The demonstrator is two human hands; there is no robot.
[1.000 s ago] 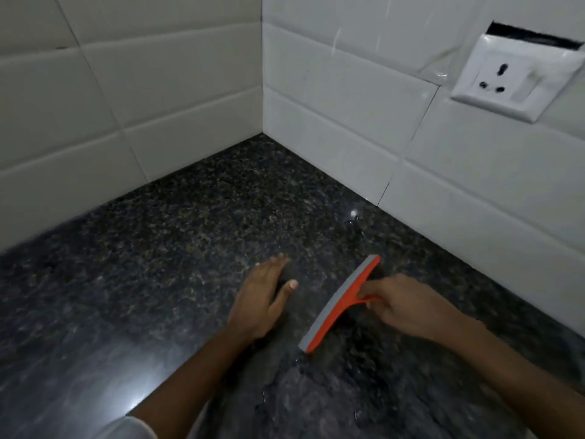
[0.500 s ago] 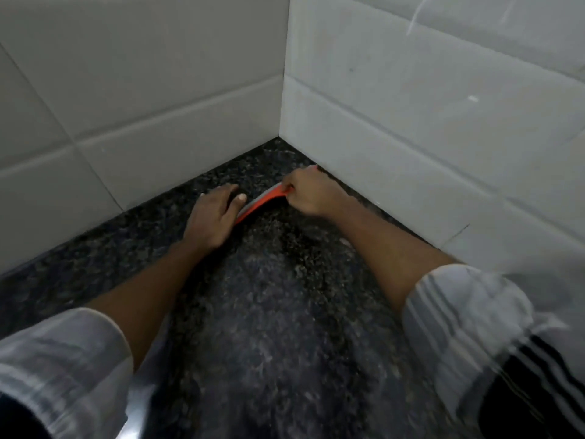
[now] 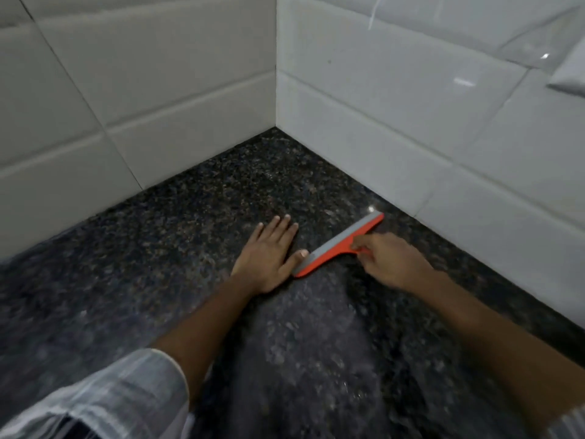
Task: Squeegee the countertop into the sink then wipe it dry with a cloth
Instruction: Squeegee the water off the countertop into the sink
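One orange squeegee with a grey rubber blade (image 3: 340, 243) is laid on the dark speckled granite countertop (image 3: 177, 248), near the corner of two white tiled walls (image 3: 380, 99).

Its handle is gripped by the right hand (image 3: 391, 263); the left hand (image 3: 269, 253) is pressed flat, fingers spread wide, thumb touching the blade's near end.

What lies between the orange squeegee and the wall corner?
Only bare dark speckled granite countertop lies between the orange squeegee with a grey blade and the white tiled wall corner, as the head view shows.
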